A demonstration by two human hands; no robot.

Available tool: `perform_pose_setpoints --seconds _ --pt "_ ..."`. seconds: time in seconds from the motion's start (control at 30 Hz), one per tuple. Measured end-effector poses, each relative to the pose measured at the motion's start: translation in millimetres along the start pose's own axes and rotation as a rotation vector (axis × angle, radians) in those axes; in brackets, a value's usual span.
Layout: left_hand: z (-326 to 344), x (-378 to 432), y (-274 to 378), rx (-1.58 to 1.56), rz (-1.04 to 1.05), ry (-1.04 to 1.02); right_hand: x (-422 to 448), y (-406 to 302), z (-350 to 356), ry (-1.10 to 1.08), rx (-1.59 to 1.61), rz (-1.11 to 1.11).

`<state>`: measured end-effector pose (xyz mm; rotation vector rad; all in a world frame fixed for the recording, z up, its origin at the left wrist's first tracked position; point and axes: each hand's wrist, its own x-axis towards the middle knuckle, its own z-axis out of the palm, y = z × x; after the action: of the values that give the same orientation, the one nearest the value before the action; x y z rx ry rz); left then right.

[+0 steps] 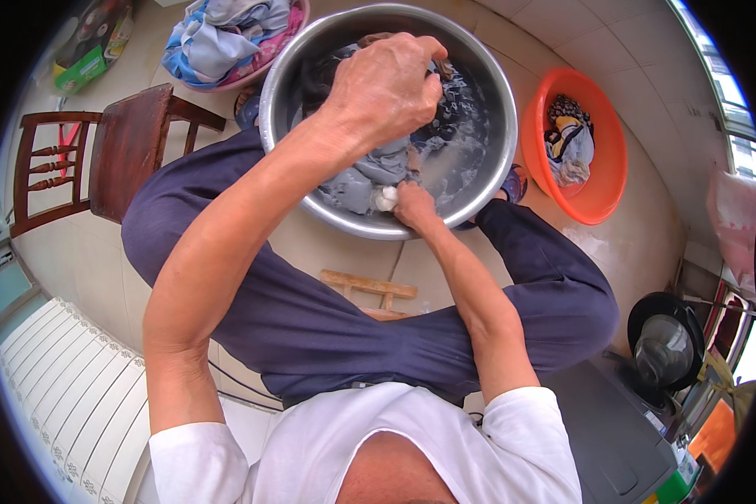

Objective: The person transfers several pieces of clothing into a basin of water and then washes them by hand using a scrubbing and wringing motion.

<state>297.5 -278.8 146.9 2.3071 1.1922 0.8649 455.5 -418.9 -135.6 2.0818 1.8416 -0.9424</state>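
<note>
A round metal basin (389,234) stands on the floor between my knees, with dark, sudsy water (460,135) and wet clothes in it. My left hand (387,82) is above the basin, fingers curled down; a brown cloth (444,68) shows just beyond its fingertips. Whether the fingers grip it is hidden. Low inside the near rim, my right hand (414,205) is closed against a small white lump (387,198), which could be soap or cloth. Grey wet fabric (384,164) lies bunched beside that hand, under my left wrist.
At the right is an orange plastic basin (595,189) with a few clothes (570,145). A pink basin (302,16) heaped with blue and pink laundry (217,41) stands at far left. A wooden chair (129,151) is beside my left knee; a wooden frame (372,283) lies below me.
</note>
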Motion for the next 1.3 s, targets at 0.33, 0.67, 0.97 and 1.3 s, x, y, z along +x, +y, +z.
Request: perform_pose_setpoints --seconds 0.33,0.67,0.97,1.3 --pt "-16.2 2.2 16.0 -0.015 -0.106 -0.094 -18.5 -29.2 -157.9 0.031 1.036 -0.083" --pt "-39.7 4.5 15.9 -0.039 -0.132 -0.085 -55.4 -61.8 -224.2 0.093 0.723 -0.192" --pt "-51.2 -8.2 13.0 -0.032 -0.065 -0.073 8.3 -34.4 -81.4 -0.072 -0.325 -0.134" --pt "-57.2 -9.8 12.0 0.01 -0.108 -0.096 77.4 29.1 8.3 -0.32 -0.188 -0.193"
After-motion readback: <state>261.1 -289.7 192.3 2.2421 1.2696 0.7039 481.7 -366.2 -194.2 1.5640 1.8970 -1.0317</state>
